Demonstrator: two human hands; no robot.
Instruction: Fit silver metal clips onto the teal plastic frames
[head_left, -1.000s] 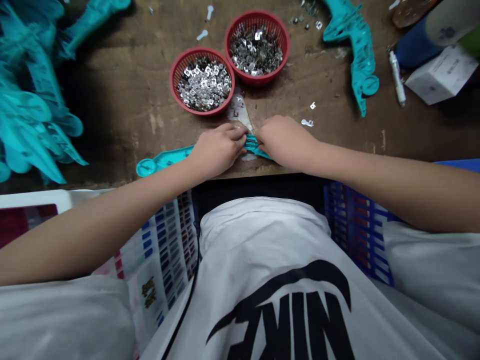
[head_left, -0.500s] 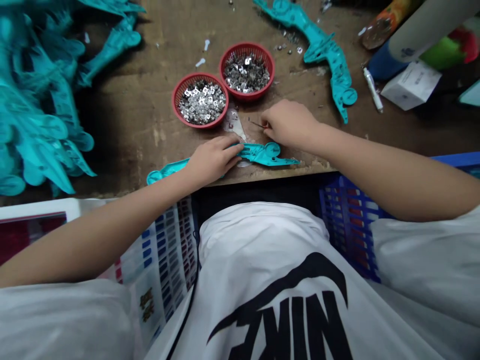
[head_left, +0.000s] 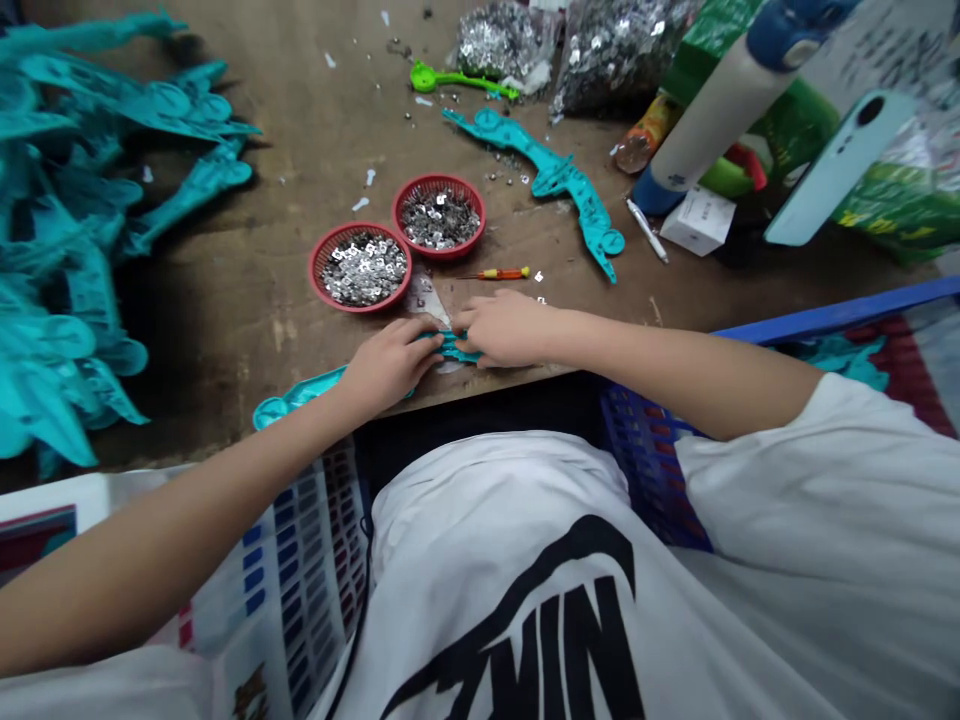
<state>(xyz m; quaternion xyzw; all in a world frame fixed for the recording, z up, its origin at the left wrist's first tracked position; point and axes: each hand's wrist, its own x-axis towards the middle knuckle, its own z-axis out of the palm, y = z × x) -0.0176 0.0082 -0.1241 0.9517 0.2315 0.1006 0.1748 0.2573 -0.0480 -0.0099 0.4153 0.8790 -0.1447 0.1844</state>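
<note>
A long teal plastic part (head_left: 300, 396) lies along the near edge of the wooden table (head_left: 247, 300). My left hand (head_left: 390, 362) has its fingers curled on the middle of it. Facing it, my right hand (head_left: 501, 328) closes on the same part from the right. The section between my hands is mostly hidden. A small orange-handled screwdriver (head_left: 501, 273) rests on the table just beyond my right hand. Two red baskets (head_left: 360, 266) (head_left: 439, 216) full of small shiny metal pieces stand behind my hands.
A heap of teal parts (head_left: 67, 260) fills the left side. Another teal part (head_left: 547, 175), a green piece (head_left: 450, 78), bags of metal bits (head_left: 570, 40), a white box (head_left: 697, 220), a pen (head_left: 646, 230) and bottles lie at the back right. A blue crate (head_left: 825, 325) stands at my right.
My right hand has let the screwdriver lie on the table and come back onto the teal part. The view has pulled back and swung right. My left hand stayed on the part.
</note>
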